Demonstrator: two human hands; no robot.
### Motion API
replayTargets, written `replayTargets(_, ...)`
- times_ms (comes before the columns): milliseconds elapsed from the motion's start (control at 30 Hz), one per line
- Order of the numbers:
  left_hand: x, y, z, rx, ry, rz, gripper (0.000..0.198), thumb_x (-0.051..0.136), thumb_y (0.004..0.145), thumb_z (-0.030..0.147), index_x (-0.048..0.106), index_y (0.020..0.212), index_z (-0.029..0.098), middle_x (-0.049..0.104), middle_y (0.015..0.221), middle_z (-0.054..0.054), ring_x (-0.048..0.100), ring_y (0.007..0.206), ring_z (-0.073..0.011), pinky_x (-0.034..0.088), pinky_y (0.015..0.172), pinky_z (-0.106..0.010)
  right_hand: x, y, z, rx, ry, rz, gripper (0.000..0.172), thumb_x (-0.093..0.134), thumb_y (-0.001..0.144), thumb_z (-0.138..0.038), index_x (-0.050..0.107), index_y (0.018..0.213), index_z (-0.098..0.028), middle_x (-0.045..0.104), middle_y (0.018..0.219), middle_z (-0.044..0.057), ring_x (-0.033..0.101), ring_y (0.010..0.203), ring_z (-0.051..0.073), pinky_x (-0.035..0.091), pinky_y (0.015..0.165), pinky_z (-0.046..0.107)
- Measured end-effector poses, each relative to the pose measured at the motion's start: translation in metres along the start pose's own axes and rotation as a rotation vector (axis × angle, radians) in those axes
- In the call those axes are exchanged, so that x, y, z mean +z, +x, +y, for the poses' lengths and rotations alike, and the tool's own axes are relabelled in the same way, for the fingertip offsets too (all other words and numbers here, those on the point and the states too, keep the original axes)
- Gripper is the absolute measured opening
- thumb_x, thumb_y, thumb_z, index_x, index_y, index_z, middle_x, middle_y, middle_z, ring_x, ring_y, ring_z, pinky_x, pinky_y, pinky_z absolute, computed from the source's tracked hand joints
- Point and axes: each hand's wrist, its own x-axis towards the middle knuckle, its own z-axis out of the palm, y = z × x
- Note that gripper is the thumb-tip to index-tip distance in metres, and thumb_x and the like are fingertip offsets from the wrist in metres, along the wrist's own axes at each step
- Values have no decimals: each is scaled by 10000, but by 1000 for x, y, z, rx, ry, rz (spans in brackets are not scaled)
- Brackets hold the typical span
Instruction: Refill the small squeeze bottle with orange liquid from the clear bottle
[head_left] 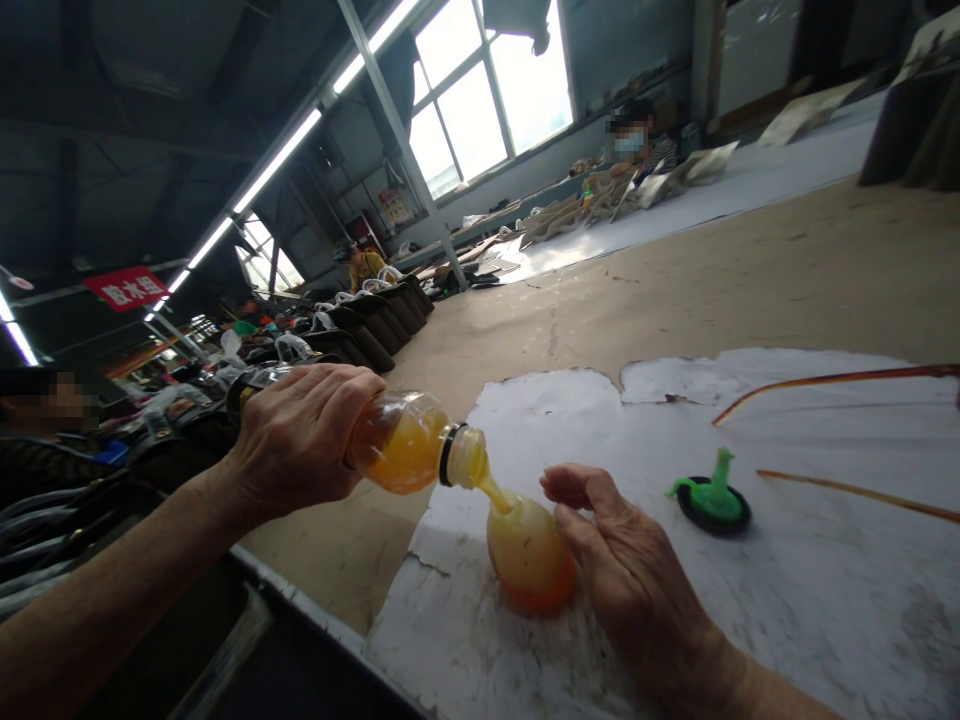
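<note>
Holds clear amber-filled plastic bottle [409, 450] in left grip [300, 440], neck tilted right over small rounded amber bottle [529, 560] cupped in right grip [630, 580].

Open tan tabletop [750, 270] stretches beyond the white sheet [825, 600]; a tilted bottle [405, 445] hangs left of the small bottle [529, 555], while a green nozzle cap [712, 497] and two thin brown strips [855, 488] lie to its right.

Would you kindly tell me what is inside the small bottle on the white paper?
Orange-yellow liquid fills the small bottle, streaming in from the tilted bottle in the left hand. The right hand covers part of it.
</note>
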Motion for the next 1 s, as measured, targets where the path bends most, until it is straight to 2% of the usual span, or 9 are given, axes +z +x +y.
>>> replayTargets(1000, -3, 4, -1, 39, 12, -4, 270, 618, 701, 149, 536, 950, 85, 652, 852, -119, 630, 786, -239, 501, 714, -351, 3, 3, -2, 26, 33, 19, 275, 350, 796, -317, 521, 960, -179, 622, 937, 77, 596, 870, 176, 497, 785, 305)
